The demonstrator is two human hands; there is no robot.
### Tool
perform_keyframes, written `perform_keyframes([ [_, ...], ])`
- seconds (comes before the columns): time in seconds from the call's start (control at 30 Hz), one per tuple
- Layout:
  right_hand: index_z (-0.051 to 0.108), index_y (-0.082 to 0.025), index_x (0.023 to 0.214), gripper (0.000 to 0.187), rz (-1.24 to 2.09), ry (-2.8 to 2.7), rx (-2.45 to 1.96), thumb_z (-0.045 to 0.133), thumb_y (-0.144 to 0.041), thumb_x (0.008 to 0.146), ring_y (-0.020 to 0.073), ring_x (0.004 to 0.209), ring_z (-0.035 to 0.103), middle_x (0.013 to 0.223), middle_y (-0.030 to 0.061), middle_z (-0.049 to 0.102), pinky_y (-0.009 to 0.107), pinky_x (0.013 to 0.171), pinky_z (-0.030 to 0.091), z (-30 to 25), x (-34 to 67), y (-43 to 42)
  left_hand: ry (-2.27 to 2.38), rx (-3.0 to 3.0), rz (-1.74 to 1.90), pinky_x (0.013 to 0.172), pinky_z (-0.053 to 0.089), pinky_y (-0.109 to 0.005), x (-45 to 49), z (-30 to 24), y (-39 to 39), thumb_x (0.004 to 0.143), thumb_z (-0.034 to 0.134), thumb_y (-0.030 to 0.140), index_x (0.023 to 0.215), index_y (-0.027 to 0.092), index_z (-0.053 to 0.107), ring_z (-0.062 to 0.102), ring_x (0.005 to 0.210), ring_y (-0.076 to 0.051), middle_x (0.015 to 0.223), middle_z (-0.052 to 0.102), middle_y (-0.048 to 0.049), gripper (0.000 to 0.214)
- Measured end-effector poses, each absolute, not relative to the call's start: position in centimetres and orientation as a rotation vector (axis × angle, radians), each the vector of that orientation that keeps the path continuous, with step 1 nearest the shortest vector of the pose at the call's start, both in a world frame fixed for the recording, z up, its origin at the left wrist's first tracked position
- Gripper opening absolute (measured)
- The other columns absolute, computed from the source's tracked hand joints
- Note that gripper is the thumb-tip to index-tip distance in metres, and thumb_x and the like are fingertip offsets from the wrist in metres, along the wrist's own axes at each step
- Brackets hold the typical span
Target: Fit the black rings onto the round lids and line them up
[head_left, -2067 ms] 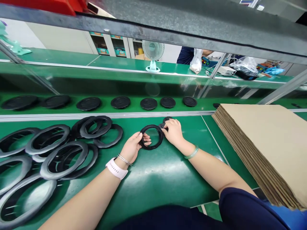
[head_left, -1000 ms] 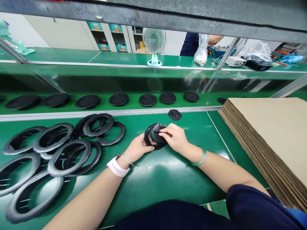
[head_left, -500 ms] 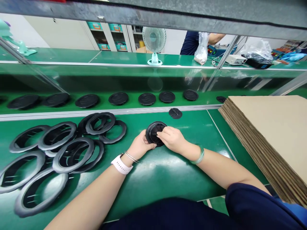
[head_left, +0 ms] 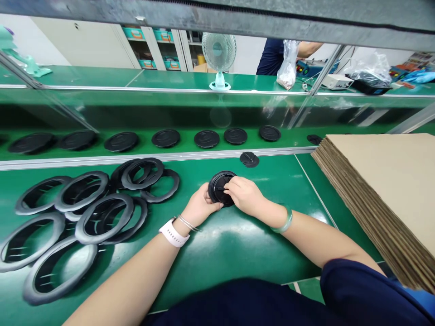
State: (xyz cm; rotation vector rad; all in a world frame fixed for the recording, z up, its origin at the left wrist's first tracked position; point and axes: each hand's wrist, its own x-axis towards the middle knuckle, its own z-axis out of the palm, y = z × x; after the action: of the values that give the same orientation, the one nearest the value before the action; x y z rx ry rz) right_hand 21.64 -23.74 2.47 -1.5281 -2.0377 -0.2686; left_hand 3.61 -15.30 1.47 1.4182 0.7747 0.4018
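Note:
My left hand [head_left: 201,204] grips a round black ring [head_left: 214,181] by its left edge, thumb at the near side and fingers behind. Inside that ring sits a black disc [head_left: 222,182]. The fingertips of my right hand [head_left: 245,194] are pinched together at the middle of the disc, on what looks like a raised rib; the fingers partly cover it. Beyond my hands, a small flat stack of thin black discs [head_left: 249,159] lies on the green table. Left of my left hand, several loose black rings [head_left: 103,219] lie overlapping in a pile.
Along a green strip [head_left: 142,151] behind a metal rail lies a row of several black round parts [head_left: 165,138]. A tall stack of cardboard sheets [head_left: 380,181] stands at the right. Across the bench are a fan [head_left: 219,54] and a person's arm [head_left: 309,49].
The view has shifted slightly. Both hands stay on the round part, with my right fingers still pinching at its middle; the part's tilt is almost the same.

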Motion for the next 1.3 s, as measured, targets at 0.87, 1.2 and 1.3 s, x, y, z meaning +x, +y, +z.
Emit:
perform_keyframes([
  [0.87,0.066,-0.013,0.106,0.023,-0.239,-2.086,-1.511,0.045,-0.019,0.101,0.0231,0.090,0.060,0.094,0.0129,0.064,0.039,0.083,0.054,2.1,21.6,-23.8,0.778,1.461,0.421,0.077,0.059,-0.034,3.7,1.5,-15.5,0.059,0.083,0.019,0.100,0.021,0.048,0.072,0.081,-0.020,0.087,0.071,0.0013,0.054],
  [1.2,0.060,-0.012,0.128,0.035,-0.247,-2.127,-1.717,0.049,-0.010,0.095,0.0244,0.087,0.058,0.094,0.0121,0.063,0.037,0.076,0.052,1.8,20.7,-24.0,0.806,1.466,0.432,0.079,0.060,-0.038,3.8,1.2,-15.4,0.055,0.086,0.021,0.099,0.021,0.049,0.073,0.083,-0.022,0.086,0.073,0.0009,0.057],
  [1.3,0.062,-0.011,0.126,0.032,-0.269,-2.150,-1.770,0.052,-0.013,0.096,0.0248,0.084,0.058,0.090,0.0117,0.063,0.037,0.074,0.050,2.0,20.6,-23.9,0.793,1.462,0.429,0.082,0.060,-0.039,3.8,1.1,-15.4,0.055,0.087,0.021,0.101,0.021,0.049,0.073,0.086,-0.024,0.090,0.074,-0.0003,0.059],
])
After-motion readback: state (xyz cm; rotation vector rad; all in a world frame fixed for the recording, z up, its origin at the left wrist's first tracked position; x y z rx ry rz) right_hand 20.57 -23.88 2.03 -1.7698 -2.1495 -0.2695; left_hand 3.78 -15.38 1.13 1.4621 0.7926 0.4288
